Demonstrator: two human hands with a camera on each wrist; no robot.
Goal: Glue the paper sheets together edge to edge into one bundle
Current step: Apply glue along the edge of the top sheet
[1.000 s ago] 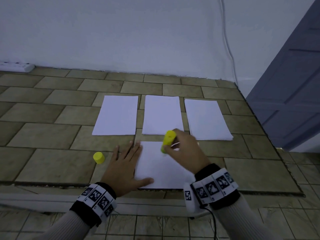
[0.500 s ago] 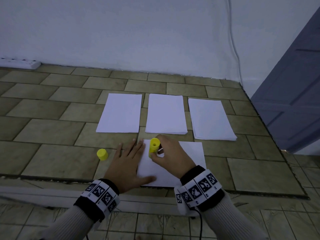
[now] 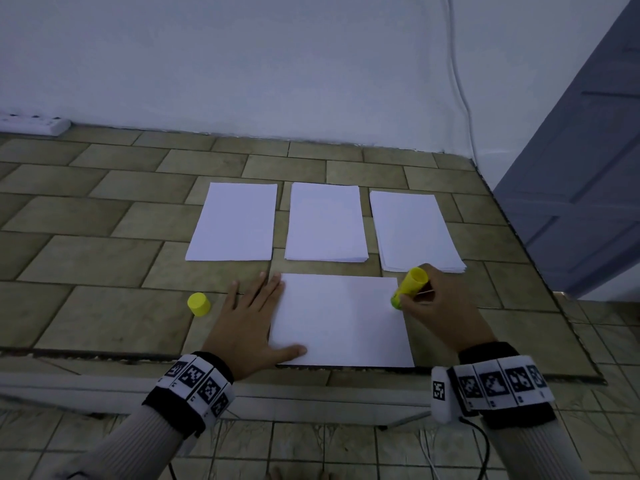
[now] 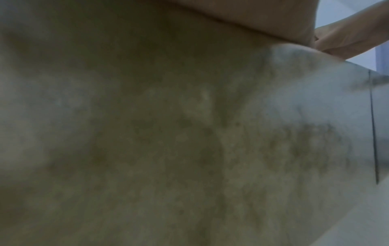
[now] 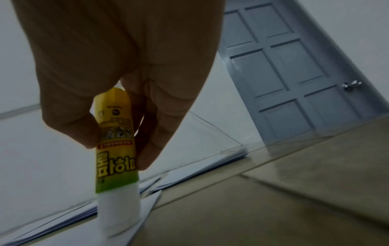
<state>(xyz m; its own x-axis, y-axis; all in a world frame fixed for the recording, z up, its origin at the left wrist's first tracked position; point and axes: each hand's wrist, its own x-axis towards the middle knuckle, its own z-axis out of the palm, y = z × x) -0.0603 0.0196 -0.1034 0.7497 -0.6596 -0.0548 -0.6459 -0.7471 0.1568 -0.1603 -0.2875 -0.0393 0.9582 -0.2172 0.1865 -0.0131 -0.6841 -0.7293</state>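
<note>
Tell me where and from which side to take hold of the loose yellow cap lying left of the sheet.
Pinch the yellow cap across its round side wall, coming straight down from above. It is a short cylinder that looks slightly tilted on the tiled tabletop, apart from the left hand and the near sheet, so both sides are probably free for a thumb and a finger.

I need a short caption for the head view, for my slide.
Right hand presses glue stick on sheet that left hand steadies.
</note>
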